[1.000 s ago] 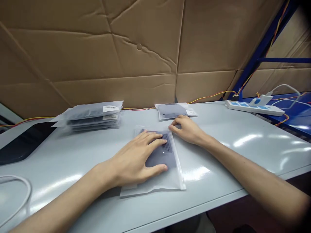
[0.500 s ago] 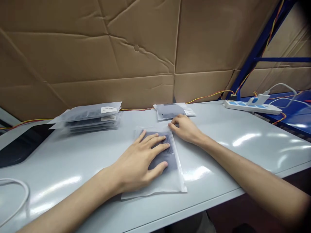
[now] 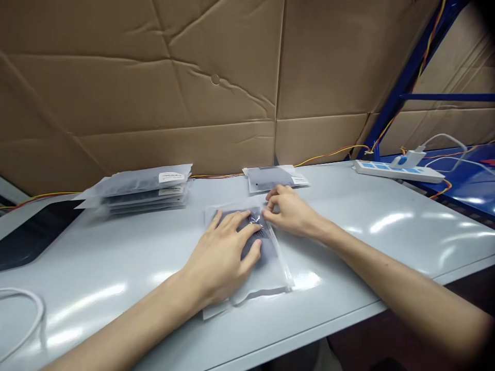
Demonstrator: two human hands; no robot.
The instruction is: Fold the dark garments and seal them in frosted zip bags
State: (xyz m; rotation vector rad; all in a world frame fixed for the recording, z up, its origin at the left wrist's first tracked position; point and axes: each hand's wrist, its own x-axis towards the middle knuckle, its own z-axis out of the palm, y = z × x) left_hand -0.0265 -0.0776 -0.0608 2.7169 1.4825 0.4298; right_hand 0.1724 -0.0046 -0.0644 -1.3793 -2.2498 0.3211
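Observation:
A frosted plastic bag [image 3: 266, 273] with a dark flat item inside lies on the grey table, its near edge rippled. My left hand [image 3: 226, 247] rests on top of it with the fingers apart, covering much of the dark item. At the bag's upper right edge is my right hand [image 3: 288, 208], its fingers curled and the thumb beside the edge; whether it pinches the plastic cannot be made out. Just behind that hand another bagged dark item [image 3: 266, 179] with a white label lies flat.
A stack of labelled frosted bags [image 3: 143, 188] sits at the back left, near a black flat object [image 3: 34, 232]. A white cable [image 3: 36, 304] curls at left. Cardboard [image 3: 216, 41] stands behind the table [image 3: 332, 304]. A power strip [image 3: 402, 171] lies at the back right.
The bag under my left hand has shifted slightly left, and its near edge has buckled. My left hand's fingers have drawn in a little; my right hand has moved slightly left and nearer.

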